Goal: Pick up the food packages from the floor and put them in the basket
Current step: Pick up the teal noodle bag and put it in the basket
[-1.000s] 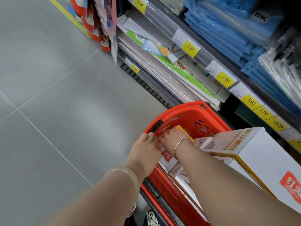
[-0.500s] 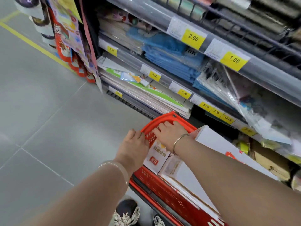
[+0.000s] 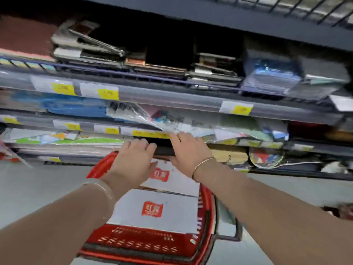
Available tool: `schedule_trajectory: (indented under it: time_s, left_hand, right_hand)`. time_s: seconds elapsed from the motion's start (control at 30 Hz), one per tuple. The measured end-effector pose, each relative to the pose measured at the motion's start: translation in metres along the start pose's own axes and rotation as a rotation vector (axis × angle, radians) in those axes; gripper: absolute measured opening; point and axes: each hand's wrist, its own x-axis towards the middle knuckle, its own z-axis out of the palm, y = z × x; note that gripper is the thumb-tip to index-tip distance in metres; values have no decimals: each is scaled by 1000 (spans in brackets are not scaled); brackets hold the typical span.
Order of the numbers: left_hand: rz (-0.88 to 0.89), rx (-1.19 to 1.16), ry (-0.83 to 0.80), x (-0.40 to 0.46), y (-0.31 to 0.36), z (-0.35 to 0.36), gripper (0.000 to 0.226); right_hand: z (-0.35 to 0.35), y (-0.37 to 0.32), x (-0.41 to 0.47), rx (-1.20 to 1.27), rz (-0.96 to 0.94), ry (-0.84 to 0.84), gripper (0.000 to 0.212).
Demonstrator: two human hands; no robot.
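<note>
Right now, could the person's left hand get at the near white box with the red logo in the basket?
Probably yes. The white box lies uncovered on top in the red basket, just below the left hand, which holds nothing; nothing lies between them.

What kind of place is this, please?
Most likely a shop aisle: shelves carry yellow price tags over stacked stationery-like goods, and a red shopping basket stands on the floor holding white boxes.
</note>
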Motion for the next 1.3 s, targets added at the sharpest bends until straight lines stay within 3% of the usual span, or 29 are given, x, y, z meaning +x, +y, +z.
schedule_trajectory:
  time_s: [0.23, 0.43, 0.6, 0.83, 0.97, 1.2, 1.3]
  left_hand:
    - [184, -1, 22, 40, 184, 4, 46]
    - [340, 103, -130, 63, 337, 41, 41]
    - [316, 178, -281, 93, 415, 87, 39]
    - [227, 207, -456, 115, 466, 175, 38]
    - [187, 247, -497, 132, 486, 234, 52]
    - [114, 295, -573, 153, 498, 318, 70]
    - [103, 290, -636, 160, 499, 339, 62]
  right_hand:
    - [37, 167, -121, 18, 282, -30, 39]
    - [108, 303, -222, -14, 422, -194, 36]
    - [170, 381, -265, -123, 427, -345, 33]
    - [266, 429, -260, -107, 469, -456, 40]
    - [316, 447, -235, -141, 427, -507, 54]
    - [386, 470, -200, -107, 410, -643, 97]
    - [408, 475, -189, -88, 426, -602, 92]
